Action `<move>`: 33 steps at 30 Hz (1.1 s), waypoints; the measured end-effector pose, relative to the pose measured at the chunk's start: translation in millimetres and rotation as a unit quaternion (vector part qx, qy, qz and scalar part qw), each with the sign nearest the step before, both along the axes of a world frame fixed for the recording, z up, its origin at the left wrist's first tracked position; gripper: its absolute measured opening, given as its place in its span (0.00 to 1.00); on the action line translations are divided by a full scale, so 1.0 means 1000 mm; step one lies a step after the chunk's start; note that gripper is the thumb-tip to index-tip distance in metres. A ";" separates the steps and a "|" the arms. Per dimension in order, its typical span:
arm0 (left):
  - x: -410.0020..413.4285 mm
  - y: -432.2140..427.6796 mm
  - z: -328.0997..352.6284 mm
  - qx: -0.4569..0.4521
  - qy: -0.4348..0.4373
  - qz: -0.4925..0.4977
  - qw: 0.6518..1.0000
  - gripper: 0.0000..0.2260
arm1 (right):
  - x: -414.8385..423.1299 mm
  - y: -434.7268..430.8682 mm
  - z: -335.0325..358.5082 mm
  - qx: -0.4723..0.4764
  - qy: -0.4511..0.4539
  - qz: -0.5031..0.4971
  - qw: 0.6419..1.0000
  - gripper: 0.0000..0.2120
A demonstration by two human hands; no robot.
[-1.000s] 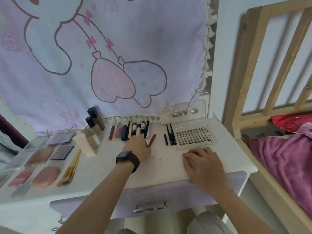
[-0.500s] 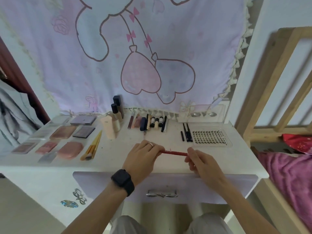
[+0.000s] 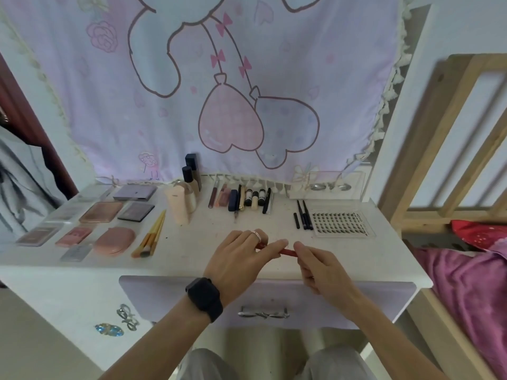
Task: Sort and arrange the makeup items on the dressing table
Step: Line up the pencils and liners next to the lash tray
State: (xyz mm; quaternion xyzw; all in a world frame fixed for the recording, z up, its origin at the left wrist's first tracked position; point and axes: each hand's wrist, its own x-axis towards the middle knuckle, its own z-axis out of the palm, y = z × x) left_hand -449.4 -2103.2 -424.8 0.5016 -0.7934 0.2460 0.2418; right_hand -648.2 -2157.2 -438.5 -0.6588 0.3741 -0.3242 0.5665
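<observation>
A thin red pencil (image 3: 287, 252) hangs level above the front of the white dressing table (image 3: 192, 250), held at both ends. My left hand (image 3: 241, 256), with a ring and a black watch, pinches its left part; my right hand (image 3: 321, 267) pinches its right end. Behind them lies a row of lip tubes, small bottles and pens (image 3: 241, 198). Three black pencils (image 3: 303, 215) lie next to a clear lash tray (image 3: 341, 222). On the left lie several compacts and palettes (image 3: 101, 212), yellow-handled brushes (image 3: 152, 235) and foundation bottles (image 3: 188, 193).
A lilac drawer with a bow handle (image 3: 263, 314) sits under the table's front edge. A printed cloth (image 3: 219, 91) hangs behind the table. A wooden bed frame (image 3: 452, 149) with pink bedding (image 3: 472, 283) stands close on the right. A clear stand (image 3: 327, 185) sits at the back right.
My left hand picked the red pencil up from beside the row and brought it forward. My right hand left the tabletop and took its other end. The hands have since moved closer together.
</observation>
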 end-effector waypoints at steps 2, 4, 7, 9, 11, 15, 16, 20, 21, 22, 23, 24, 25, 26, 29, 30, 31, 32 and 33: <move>-0.001 0.000 0.001 0.011 0.007 -0.004 1.000 0.16 | -0.002 0.000 0.000 0.038 0.002 0.020 0.999 0.24; 0.001 0.001 0.003 0.015 -0.007 -0.019 1.000 0.11 | -0.005 0.000 0.001 0.044 0.026 0.043 0.998 0.25; 0.005 0.004 0.003 0.046 -0.010 -0.063 0.997 0.08 | -0.010 0.001 0.001 -0.062 0.094 0.065 0.992 0.24; 0.005 0.007 0.002 0.122 0.052 -0.077 0.988 0.09 | -0.015 0.001 0.000 -0.137 0.128 0.064 0.980 0.23; 0.012 0.010 0.000 0.224 0.157 -0.050 0.961 0.12 | -0.026 -0.003 0.000 -0.191 0.144 0.040 0.970 0.21; 0.044 0.016 -0.009 0.292 0.257 0.028 0.921 0.11 | -0.057 -0.018 -0.002 -0.244 0.140 -0.042 0.959 0.23; 0.048 0.016 -0.011 0.291 0.291 0.042 0.911 0.10 | -0.061 -0.021 -0.005 -0.244 0.132 -0.051 0.959 0.24; 0.040 0.005 -0.010 0.312 0.461 0.070 0.828 0.08 | -0.052 -0.024 -0.021 -0.216 0.142 -0.066 0.964 0.16; 0.036 0.001 -0.009 0.319 0.486 0.074 0.810 0.08 | -0.048 -0.025 -0.025 -0.212 0.144 -0.075 0.964 0.12; 0.033 -0.004 -0.008 0.324 0.503 0.079 0.798 0.08 | -0.046 -0.027 -0.031 -0.216 0.145 -0.087 0.962 0.08; 0.030 -0.010 -0.007 0.327 0.513 0.086 0.789 0.07 | -0.043 -0.029 -0.035 -0.227 0.147 -0.100 0.957 0.05; 0.027 -0.017 -0.004 0.330 0.525 0.094 0.779 0.07 | -0.041 -0.033 -0.039 -0.245 0.153 -0.115 0.950 0.03; 0.025 -0.025 -0.001 0.334 0.542 0.101 0.765 0.07 | -0.039 -0.036 -0.041 -0.263 0.159 -0.131 0.942 0.03; 0.022 -0.034 0.002 0.340 0.567 0.106 0.743 0.07 | -0.038 -0.041 -0.043 -0.276 0.164 -0.149 0.935 0.03; 0.013 -0.065 0.010 0.367 0.622 0.121 0.681 0.09 | -0.038 -0.058 -0.046 -0.289 0.176 -0.210 0.917 0.07; 0.009 -0.076 0.010 0.377 0.628 0.130 0.668 0.10 | -0.040 -0.063 -0.048 -0.291 0.183 -0.226 0.912 0.05; 0.006 -0.086 0.009 0.386 0.634 0.137 0.656 0.10 | -0.041 -0.067 -0.049 -0.285 0.188 -0.237 0.909 0.04; 0.002 -0.096 0.008 0.392 0.637 0.143 0.648 0.11 | -0.042 -0.069 -0.050 -0.278 0.197 -0.246 0.907 0.06; -0.002 -0.107 0.006 0.396 0.636 0.150 0.645 0.12 | -0.043 -0.069 -0.052 -0.277 0.206 -0.253 0.904 0.08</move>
